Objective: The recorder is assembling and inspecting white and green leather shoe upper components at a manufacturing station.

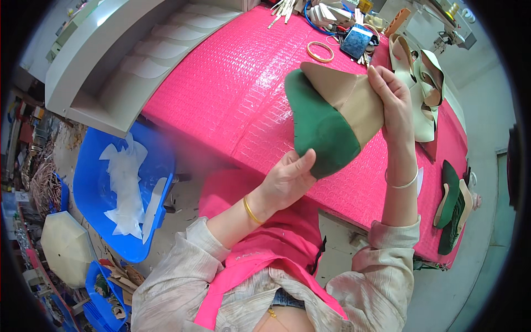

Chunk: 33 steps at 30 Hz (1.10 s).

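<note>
Both my hands hold up a shoe upper (326, 130), a curved piece of green and beige material joined along a seam, above the near part of the pink-covered table (243, 94). My left hand (291, 178) pinches its lower green edge, thumb on top. At the upper right, my right hand (395, 99) grips the beige end between thumb and fingers. Part of each hand's fingers is hidden behind the material. Right of my right forearm, a stack of similar green and beige pieces (454, 205) lies at the table's edge.
Cream curved pieces (425, 105) stand at the table's right side. A tape roll (320, 52), a dark blue pad (357, 40) and small tools lie at the back. A grey shelf unit (83, 72) borders the left. Below it, a blue bin (124, 246) holds white scraps (126, 177).
</note>
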{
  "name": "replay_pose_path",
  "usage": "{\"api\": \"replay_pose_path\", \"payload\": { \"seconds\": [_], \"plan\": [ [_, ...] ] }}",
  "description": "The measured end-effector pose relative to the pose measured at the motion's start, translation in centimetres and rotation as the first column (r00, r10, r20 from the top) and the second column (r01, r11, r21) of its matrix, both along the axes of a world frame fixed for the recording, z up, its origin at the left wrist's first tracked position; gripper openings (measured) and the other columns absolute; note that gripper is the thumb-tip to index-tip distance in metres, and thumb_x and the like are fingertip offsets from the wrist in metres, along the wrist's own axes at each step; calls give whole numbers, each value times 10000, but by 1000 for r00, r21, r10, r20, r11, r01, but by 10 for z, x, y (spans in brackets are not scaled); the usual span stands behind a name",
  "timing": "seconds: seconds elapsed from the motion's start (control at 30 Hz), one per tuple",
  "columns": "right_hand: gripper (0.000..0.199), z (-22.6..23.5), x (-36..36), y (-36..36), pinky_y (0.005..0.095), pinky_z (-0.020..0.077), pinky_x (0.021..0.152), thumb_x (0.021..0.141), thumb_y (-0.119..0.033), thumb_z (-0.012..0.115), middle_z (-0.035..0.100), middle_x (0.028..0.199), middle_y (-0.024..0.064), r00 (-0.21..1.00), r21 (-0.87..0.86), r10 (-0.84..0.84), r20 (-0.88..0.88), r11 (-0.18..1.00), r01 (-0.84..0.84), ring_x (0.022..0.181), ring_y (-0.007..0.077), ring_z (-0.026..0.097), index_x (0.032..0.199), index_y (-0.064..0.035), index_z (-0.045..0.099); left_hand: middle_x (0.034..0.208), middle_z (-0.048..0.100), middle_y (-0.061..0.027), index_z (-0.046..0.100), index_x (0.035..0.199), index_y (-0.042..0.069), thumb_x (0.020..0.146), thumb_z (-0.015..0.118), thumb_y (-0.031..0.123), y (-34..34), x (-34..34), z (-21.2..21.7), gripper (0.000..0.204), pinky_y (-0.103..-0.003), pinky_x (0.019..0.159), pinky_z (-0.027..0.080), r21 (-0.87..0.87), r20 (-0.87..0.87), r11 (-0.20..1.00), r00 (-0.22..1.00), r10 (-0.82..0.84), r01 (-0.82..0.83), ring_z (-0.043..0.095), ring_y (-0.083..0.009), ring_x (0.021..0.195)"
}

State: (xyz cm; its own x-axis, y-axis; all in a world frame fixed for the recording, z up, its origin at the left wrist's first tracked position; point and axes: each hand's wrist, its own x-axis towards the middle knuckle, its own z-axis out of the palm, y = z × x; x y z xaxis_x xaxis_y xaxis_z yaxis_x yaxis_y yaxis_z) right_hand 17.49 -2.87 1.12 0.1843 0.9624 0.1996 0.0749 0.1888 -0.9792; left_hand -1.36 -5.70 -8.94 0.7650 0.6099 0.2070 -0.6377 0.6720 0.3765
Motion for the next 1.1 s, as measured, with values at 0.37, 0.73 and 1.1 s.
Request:
{"api": "replay_pose_path", "payload": {
  "seconds": [0.37, 0.73, 1.1],
  "plan": [
    [216, 30, 0, -8, 166, 303, 484, 862, -168, 548, 447, 619, -70, 903, 5, 143, 405, 987, -158, 578, -10, 386, 721, -8, 517, 1158, 534, -59, 452, 1192, 78, 906, 436, 243, -5, 14, 0, 331, -332, 940, 387, -131, 58, 986, 992, 111, -103, 501, -176, 1081],
    [162, 36, 2, -9, 277, 350, 455, 755, -106, 613, 406, 539, 99, 450, -81, 200, 871, 960, -269, 464, 167, 386, 688, -5, 506, 1087, 576, -108, 536, 1057, 55, 881, 495, 192, 7, -2, -36, 226, -336, 858, 443, -308, -81, 949, 995, 51, -73, 559, -185, 985],
    [271, -9, -46, 8, 286, 447, 688, 853, -225, 533, 590, 830, 110, 633, -424, 669, 388, 740, -522, 751, 146, 561, 948, 26, 565, 903, 596, -125, 539, 1069, -7, 679, 671, 58, 3, -48, 17, 417, -340, 743, 472, 989, -142, 118, 360, 922, 87, 588, -269, 796]
  ]
}}
